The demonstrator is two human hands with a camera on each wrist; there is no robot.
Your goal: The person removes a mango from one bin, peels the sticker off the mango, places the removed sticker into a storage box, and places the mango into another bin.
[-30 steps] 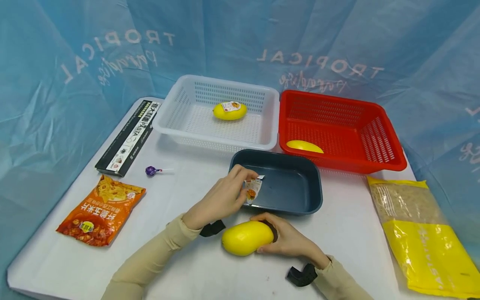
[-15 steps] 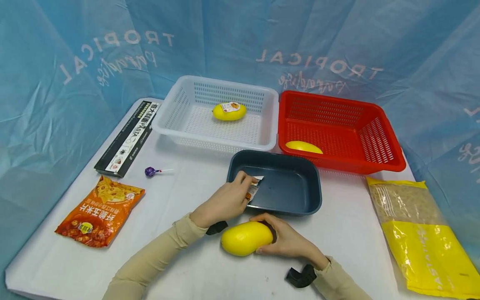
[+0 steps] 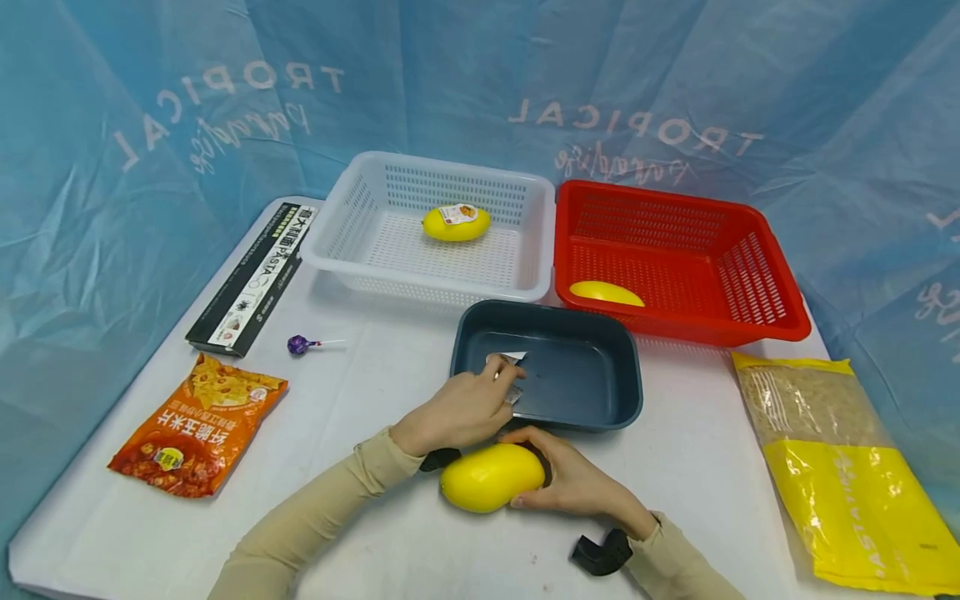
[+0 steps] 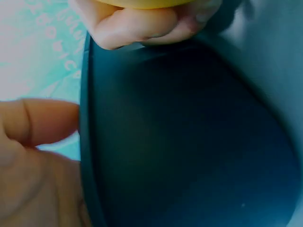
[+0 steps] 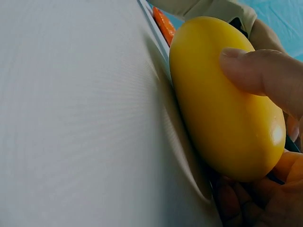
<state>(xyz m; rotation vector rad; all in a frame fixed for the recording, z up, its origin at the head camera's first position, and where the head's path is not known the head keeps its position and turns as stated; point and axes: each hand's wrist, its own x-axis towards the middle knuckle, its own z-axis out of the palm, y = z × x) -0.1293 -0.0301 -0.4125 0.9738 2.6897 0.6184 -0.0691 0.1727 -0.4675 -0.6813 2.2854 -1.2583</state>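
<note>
Inside the left part of the dark tray [image 3: 592,367], my left hand [image 3: 461,408] pinches a small printed label [image 3: 513,395], largely covered by the fingers. A whitish scrap [image 3: 516,356] lies just behind those fingers. My right hand [image 3: 573,475] grips the right end of a smooth yellow fruit [image 3: 487,477] on the table, in front of the tray. In the right wrist view the thumb presses on top of the fruit [image 5: 222,109], with other fingers beneath. The left wrist view shows part of my left hand [image 4: 38,156] beside the tray wall [image 4: 87,142]; the label is hidden there.
Behind the tray, a white basket [image 3: 427,282] holds a labelled yellow fruit [image 3: 456,223], and a red basket [image 3: 690,327] holds another [image 3: 606,292]. A pasta box [image 3: 251,279], lollipop [image 3: 298,344] and orange snack bag [image 3: 197,425] lie left; a yellow pasta bag [image 3: 855,492] lies right.
My left hand has moved down and slightly right with the label, which is now lower in the tray and more covered. My right hand and its fruit have hardly moved.
</note>
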